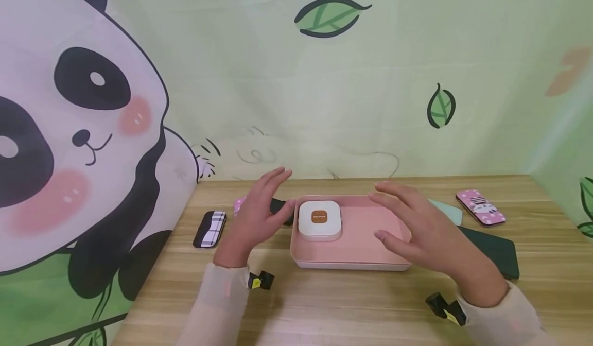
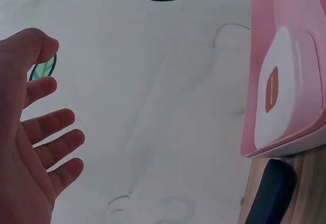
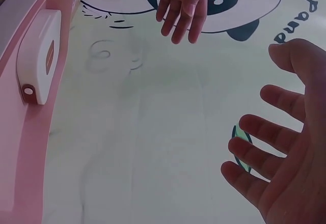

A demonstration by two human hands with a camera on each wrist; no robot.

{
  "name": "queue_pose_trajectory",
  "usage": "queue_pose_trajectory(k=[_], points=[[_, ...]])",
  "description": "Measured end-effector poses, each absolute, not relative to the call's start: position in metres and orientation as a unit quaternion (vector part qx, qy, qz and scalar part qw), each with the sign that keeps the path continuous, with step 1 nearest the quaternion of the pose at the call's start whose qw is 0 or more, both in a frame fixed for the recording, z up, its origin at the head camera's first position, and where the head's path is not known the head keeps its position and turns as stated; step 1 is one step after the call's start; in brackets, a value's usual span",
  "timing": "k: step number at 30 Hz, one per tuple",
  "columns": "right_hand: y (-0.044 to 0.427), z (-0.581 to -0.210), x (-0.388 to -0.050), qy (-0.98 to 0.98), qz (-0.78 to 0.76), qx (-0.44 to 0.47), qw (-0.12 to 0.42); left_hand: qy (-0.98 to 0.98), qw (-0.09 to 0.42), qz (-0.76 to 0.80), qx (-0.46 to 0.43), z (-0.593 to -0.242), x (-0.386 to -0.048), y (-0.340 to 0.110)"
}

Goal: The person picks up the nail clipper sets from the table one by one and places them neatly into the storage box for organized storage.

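A pink tray (image 1: 361, 232) stands on the wooden table, and a white rounded-square case (image 1: 319, 220) with an orange-brown label lies in its left part. My left hand (image 1: 255, 217) is raised by the tray's left side, fingers spread and holding nothing. Over the tray's right side hovers my right hand (image 1: 426, 232), its fingers apart and nothing in them. The left wrist view shows the left hand (image 2: 35, 122) away from the case (image 2: 288, 89). In the right wrist view the right hand (image 3: 285, 137) is likewise apart from the case (image 3: 41, 56).
Left of the tray lie a plaid case (image 1: 210, 229), a pink item (image 1: 239, 204) and a dark case (image 2: 272, 191). To its right are a mint item (image 1: 447, 212), a dark green case (image 1: 493, 252) and a pink patterned case (image 1: 481, 208). A printed cloth (image 1: 278, 104) stands behind.
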State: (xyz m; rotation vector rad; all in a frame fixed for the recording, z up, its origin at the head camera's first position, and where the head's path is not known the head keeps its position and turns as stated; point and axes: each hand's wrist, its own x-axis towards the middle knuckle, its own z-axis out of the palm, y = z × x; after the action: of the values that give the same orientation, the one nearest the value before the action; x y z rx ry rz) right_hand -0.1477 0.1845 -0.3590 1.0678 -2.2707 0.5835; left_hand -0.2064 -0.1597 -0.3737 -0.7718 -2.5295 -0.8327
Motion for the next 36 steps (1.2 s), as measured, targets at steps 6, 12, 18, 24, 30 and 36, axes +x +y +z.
queue_pose_trajectory(k=[6, 12, 18, 24, 30, 36], points=[[0.183, -0.359, -0.148, -0.844, 0.215, 0.403, 0.280, -0.900, 0.181, -0.289, -0.271, -0.378, -0.211, -0.162], [0.181, -0.361, -0.147, -0.850, 0.205, 0.400, 0.274, -0.908, 0.176, -0.281, -0.257, -0.384, -0.215, -0.165], [0.178, -0.363, -0.145, -0.859, 0.200, 0.398, 0.254, -0.916, 0.153, -0.284, -0.238, -0.395, -0.222, -0.167], [0.176, -0.363, -0.146, -0.855, 0.198, 0.407, 0.253, -0.926, 0.129, -0.280, -0.218, -0.402, -0.226, -0.169], [0.174, -0.364, -0.145, -0.854, 0.199, 0.410, 0.252, -0.931, 0.121, -0.277, -0.203, -0.406, -0.231, -0.172], [0.171, -0.365, -0.145, -0.854, 0.201, 0.413, 0.245, -0.932, 0.100, -0.289, -0.197, -0.412, -0.235, -0.174]])
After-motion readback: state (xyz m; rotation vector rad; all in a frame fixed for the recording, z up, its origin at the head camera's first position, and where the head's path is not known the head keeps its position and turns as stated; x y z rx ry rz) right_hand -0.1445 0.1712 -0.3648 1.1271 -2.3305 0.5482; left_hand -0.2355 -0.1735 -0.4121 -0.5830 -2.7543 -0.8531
